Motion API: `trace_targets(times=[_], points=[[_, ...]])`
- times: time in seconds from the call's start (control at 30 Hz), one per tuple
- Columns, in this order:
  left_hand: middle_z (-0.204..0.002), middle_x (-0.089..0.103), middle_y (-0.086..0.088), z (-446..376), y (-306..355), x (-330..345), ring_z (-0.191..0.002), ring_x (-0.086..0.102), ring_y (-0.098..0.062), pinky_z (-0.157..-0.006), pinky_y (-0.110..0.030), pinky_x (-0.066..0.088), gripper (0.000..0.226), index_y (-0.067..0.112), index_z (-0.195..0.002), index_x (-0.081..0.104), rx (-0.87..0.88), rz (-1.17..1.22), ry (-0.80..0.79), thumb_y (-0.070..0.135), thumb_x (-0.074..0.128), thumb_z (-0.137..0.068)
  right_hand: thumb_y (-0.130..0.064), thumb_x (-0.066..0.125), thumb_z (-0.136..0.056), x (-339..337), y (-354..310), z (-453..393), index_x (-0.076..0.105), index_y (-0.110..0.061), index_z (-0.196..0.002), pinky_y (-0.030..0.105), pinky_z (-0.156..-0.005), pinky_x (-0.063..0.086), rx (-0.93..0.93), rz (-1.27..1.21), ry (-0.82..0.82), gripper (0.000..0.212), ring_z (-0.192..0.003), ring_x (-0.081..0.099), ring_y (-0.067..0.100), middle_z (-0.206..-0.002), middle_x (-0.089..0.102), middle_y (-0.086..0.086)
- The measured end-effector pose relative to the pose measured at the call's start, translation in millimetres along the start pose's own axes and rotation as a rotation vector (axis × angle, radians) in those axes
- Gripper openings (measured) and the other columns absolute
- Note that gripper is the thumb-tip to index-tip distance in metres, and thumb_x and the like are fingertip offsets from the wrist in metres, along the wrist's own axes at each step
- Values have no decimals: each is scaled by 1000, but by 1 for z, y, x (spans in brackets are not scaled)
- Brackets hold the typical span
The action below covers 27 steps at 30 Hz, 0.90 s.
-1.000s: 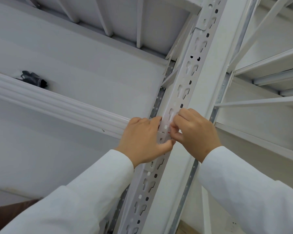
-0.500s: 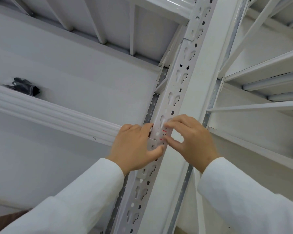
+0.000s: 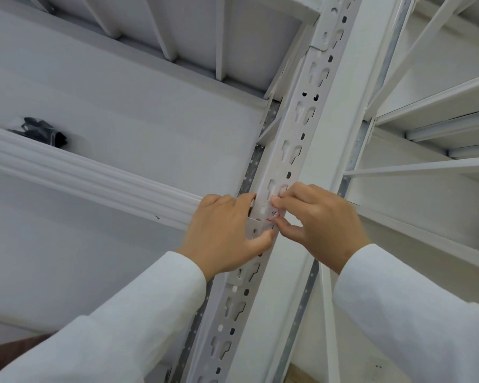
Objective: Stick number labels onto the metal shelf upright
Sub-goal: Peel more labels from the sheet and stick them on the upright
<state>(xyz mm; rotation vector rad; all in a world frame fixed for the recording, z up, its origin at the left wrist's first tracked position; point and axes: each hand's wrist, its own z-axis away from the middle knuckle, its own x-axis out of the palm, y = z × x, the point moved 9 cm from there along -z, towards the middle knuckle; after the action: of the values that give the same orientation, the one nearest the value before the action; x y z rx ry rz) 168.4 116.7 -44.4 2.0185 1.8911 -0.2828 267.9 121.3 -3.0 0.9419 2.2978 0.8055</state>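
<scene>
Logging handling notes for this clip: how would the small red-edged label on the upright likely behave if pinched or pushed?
The label looks thin and paper-like, so probably floppy and very light. It lies flat on the slotted upright between the right hand fingertips, so it likely sticks rather than slides. The left hand braces the upright, which looks stiff.

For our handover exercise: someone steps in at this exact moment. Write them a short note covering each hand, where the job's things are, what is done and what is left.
Left hand: gripping the upright, thumb on its slotted face, steadying it.
Right hand: fingertips pinching the label against the upright.
Label: small, red-edged, lying on the slotted face between the two hands; its number is too small to read.
Done: label placed on the upright.
Left: likely press it flat, let go. No other labels in view.
</scene>
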Motion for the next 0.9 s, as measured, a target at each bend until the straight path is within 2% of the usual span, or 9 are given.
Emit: trace_targets(times=[0.13,0.4,0.47,0.53,0.6,0.7,0.77,0.8,0.9], points=[[-78,61,10,-1,1,0,-74,55,-11,-81,-24,31,62,25,-105,51,0,-11,9,68,21,-72,-23,55,-79,-1,-2,0,67,-12,-72,26,-42,42,-4,26,53,17,-51,50,21,-69,57,1],[-83,64,10,0,2,-2,-81,57,-12,-81,-22,27,70,24,-115,52,2,-12,25,68,22,-70,-18,57,-83,-1,-8,4,63,-11,-67,28,-49,43,-84,122,123,18,-52,50,23,-65,55,3],[-82,64,9,0,3,-3,-79,57,-13,-81,-23,28,70,23,-114,52,2,-11,28,68,22,-70,-19,58,-82,0,-8,5,64,-12,-67,28,-56,47,-107,128,131,18,-52,52,23,-66,57,2],[-81,64,9,0,3,-4,-78,57,-13,-81,-23,29,68,23,-111,53,-1,-4,31,68,22,-70,-20,60,-81,2,-8,7,65,-12,-69,30,-72,50,-130,155,125,15,-50,54,23,-69,59,3],[-79,63,9,0,3,-5,-77,57,-13,-81,-23,29,66,24,-109,53,-8,3,36,68,23,-70,-16,61,-80,4,-9,6,64,-13,-67,31,-79,47,-147,205,117,13,-49,53,21,-70,60,2],[-76,62,8,1,4,-7,-76,57,-14,-81,-24,29,61,24,-104,54,-8,15,40,67,25,-71,-7,60,-75,0,-7,-8,56,-14,-61,29,-65,41,-105,235,123,16,-44,42,19,-61,52,0],[-78,62,9,1,3,-8,-77,57,-13,-81,-23,28,63,25,-106,53,-9,26,40,67,24,-70,-9,58,-77,-2,-3,-14,57,-14,-61,27,-54,37,-71,198,119,17,-45,30,17,-59,49,1],[-79,63,9,2,3,-9,-78,57,-13,-80,-22,27,64,25,-108,52,-10,32,44,67,23,-69,-12,58,-81,-2,0,-14,60,-13,-64,27,-51,35,-63,150,91,17,-45,32,17,-61,52,1],[-82,62,11,2,4,-9,-80,56,-11,-79,-21,24,67,25,-113,51,2,43,39,67,22,-69,-18,51,-90,-9,12,-3,69,-15,-80,29,-48,43,55,-68,45,21,-52,53,22,-76,65,-1]])
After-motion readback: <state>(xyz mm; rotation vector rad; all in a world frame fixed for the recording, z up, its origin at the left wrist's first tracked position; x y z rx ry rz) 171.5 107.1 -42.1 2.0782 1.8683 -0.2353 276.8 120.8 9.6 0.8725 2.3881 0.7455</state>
